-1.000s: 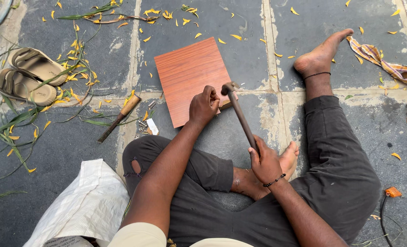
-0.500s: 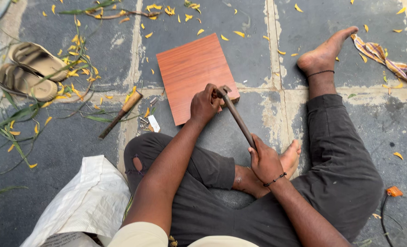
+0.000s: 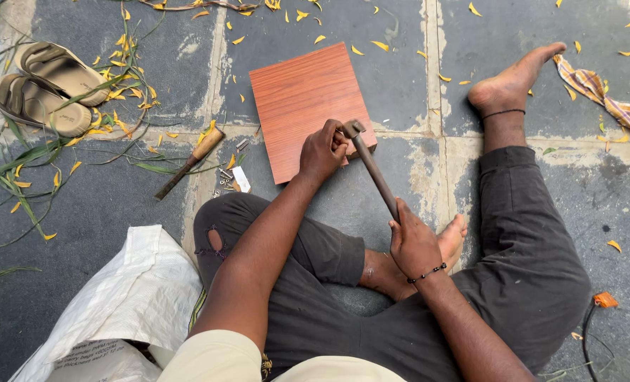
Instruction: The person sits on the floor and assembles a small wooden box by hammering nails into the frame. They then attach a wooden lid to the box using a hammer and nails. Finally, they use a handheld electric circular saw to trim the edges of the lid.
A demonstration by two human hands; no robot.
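The person sits on the stone floor [image 3: 400, 78] with a red-brown wooden board [image 3: 301, 99] lying flat in front. The right hand [image 3: 414, 244] is wrapped tight around the near end of a hammer [image 3: 371, 166]. The hammer's long handle slants from this hand up and to the left, and its metal head is at the near right corner of the board. The left hand [image 3: 322, 150] sits right at that corner, just left of the hammer head, with its fingers curled together as if pinching something too small to see. So the left hand is the closer one to the spot being hit. Compared with half a second ago, the hammer head sits a bit lower and closer to the left hand's fingers. A chisel [image 3: 187, 164] and small screws [image 3: 224, 177] lie on the left
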